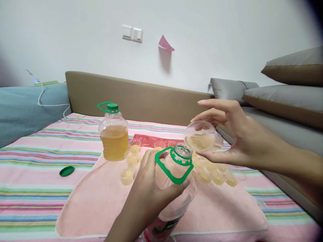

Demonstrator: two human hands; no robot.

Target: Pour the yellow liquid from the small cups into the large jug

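Note:
My left hand (156, 191) is wrapped round the neck of a clear plastic bottle (176, 205) with a green carry ring (178, 179) and an uncapped mouth. In my right hand (234, 134), between thumb and fingers, is a clear plastic cup (200, 136), tilted with its rim toward the bottle mouth. Some pale yellow liquid shows in the cup. Behind them, several small cups of yellow liquid (127, 176) stand in rows on a pink cloth (88, 201). Part of these rows is hidden by my hands and the bottle.
A second bottle (114, 141), capped green and partly full of yellow liquid, stands at the back left. A green cap (67, 171) lies on the striped sheet (32, 174). Red plastic (145, 139) lies behind the cups. Grey cushions (290, 97) are stacked on the right.

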